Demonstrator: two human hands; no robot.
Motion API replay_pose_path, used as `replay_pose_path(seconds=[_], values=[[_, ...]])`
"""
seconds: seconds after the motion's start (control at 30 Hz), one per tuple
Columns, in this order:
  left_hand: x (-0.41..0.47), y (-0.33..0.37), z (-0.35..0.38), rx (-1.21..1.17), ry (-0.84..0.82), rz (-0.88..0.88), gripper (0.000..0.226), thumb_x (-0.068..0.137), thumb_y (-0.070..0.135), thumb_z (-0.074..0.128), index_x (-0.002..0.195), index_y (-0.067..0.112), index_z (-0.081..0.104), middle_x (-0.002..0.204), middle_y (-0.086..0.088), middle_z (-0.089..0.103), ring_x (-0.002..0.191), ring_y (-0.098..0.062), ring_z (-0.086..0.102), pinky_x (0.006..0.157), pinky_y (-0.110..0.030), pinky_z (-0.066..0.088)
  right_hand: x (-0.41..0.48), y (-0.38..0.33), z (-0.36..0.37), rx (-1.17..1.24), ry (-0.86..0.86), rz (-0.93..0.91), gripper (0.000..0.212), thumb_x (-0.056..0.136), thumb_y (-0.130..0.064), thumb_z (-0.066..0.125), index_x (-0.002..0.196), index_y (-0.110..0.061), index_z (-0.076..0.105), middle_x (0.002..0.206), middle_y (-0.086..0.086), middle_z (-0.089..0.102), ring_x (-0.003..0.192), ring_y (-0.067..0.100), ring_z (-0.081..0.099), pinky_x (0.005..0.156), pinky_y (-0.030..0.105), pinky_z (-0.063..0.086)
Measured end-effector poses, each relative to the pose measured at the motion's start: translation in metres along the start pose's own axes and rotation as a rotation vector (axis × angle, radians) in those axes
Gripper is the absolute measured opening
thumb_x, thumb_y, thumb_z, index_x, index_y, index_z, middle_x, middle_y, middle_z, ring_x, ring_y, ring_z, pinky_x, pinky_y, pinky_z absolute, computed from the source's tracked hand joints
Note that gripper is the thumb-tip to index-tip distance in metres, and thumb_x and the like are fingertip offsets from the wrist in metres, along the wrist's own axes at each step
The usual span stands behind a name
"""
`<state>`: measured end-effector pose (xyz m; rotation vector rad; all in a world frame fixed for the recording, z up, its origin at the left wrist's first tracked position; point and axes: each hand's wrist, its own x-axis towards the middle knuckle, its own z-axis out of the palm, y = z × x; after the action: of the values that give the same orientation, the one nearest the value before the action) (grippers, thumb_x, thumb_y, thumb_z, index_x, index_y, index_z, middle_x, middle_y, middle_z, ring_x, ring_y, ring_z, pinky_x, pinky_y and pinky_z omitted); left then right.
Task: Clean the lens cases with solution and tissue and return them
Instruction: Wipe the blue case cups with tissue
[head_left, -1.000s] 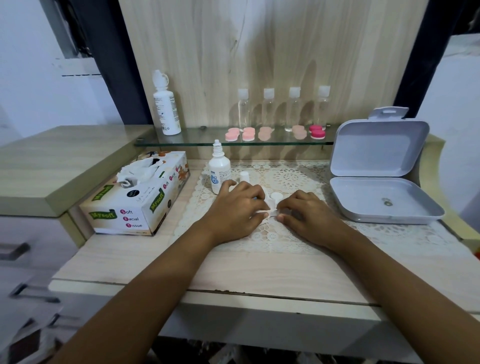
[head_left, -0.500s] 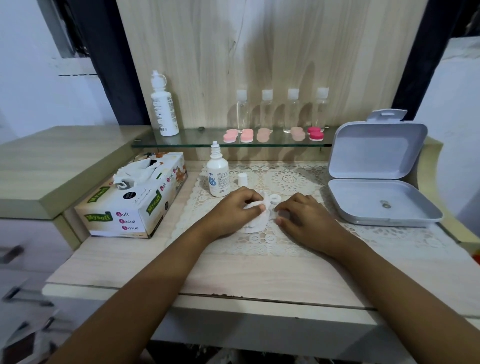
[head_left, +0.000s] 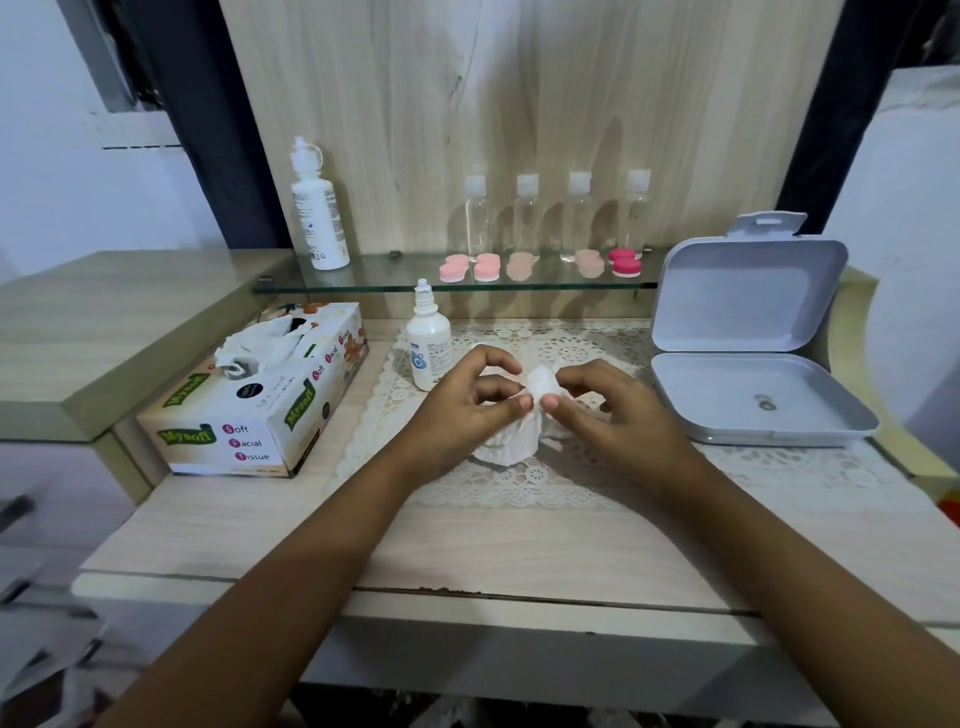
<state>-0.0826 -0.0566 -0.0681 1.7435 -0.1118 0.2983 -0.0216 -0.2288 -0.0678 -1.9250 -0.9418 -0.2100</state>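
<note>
Raised off the cream lace mat (head_left: 571, 486) since a moment ago, your left hand (head_left: 457, 408) and right hand (head_left: 621, 418) each keep a pinching grip on the crumpled white tissue (head_left: 540, 382), its tail drooping to the mat.

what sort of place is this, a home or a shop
Most likely a home dressing table set up for contact lens care: a glass shelf holds pink lens cases and small clear bottles, and a tissue box sits beside a lace mat.

The wooden table (head_left: 519, 551) carries a lace mat (head_left: 519, 491), a tissue box (head_left: 260, 415) and a grey box (head_left: 753, 400) (lid open). The glass shelf (head_left: 395, 275) holds five bottles (head_left: 527, 218) and pink lens cases (head_left: 487, 267).
</note>
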Motion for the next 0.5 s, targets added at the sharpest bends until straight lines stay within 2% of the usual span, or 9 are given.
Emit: replay_pose_path(seconds=[0.1,0.2,0.27,0.33,0.43,0.5], values=[[-0.001,0.003,0.003,0.038,0.004,0.000,0.022,0.086,0.008,0.064,0.099,0.020,0.050,0.089,-0.012,0.068,0.076,-0.019,0.062,0.068,-0.034,0.046,-0.001,-0.002,0.003,0.068,0.006,-0.008,0.003,0.083,-0.016,0.067,0.085,-0.016,0.064,0.082,-0.005,0.061,0.075,-0.001,0.054,0.062,0.006,0.037],[-0.001,0.001,0.004,0.064,0.012,0.012,0.018,0.087,0.010,0.062,0.097,0.020,0.051,0.087,-0.005,0.067,0.075,-0.011,0.061,0.063,-0.026,0.048,-0.001,-0.006,0.000,0.351,-0.014,0.150,0.015,0.086,-0.006,0.061,0.074,-0.014,0.055,0.066,-0.008,0.056,0.055,-0.001,0.051,0.053,0.014,0.040],[0.000,-0.002,0.003,0.125,0.044,0.050,0.013,0.089,0.014,0.060,0.096,0.023,0.054,0.090,0.000,0.064,0.081,-0.008,0.059,0.067,-0.024,0.048,0.000,-0.006,-0.006,0.453,0.015,0.202,0.022,0.084,-0.007,0.060,0.067,-0.017,0.048,0.063,-0.003,0.049,0.057,0.006,0.045,0.055,0.022,0.037],[0.002,-0.005,0.002,0.234,0.096,0.081,0.009,0.091,0.018,0.058,0.094,0.026,0.056,0.093,0.007,0.062,0.090,-0.003,0.058,0.078,-0.022,0.046,0.002,-0.005,-0.011,0.495,0.061,0.242,0.017,0.078,-0.015,0.057,0.067,-0.018,0.044,0.067,0.003,0.045,0.061,0.011,0.044,0.055,0.025,0.035],[0.002,-0.008,0.001,0.444,0.135,0.068,0.006,0.093,0.022,0.055,0.095,0.027,0.057,0.095,0.014,0.061,0.092,0.008,0.053,0.080,-0.015,0.040,0.004,-0.003,-0.015,0.379,0.142,0.283,0.014,0.088,-0.011,0.054,0.076,-0.012,0.047,0.067,0.001,0.049,0.052,0.006,0.048,0.045,0.018,0.038],[0.002,-0.013,0.000,0.608,0.095,0.069,0.012,0.091,0.031,0.056,0.101,0.025,0.061,0.103,0.010,0.060,0.100,0.000,0.053,0.091,-0.025,0.043,0.004,0.002,-0.016,0.127,0.126,0.235,0.009,0.090,-0.016,0.056,0.084,-0.011,0.051,0.072,-0.001,0.054,0.062,0.012,0.051,0.049,0.022,0.038]])
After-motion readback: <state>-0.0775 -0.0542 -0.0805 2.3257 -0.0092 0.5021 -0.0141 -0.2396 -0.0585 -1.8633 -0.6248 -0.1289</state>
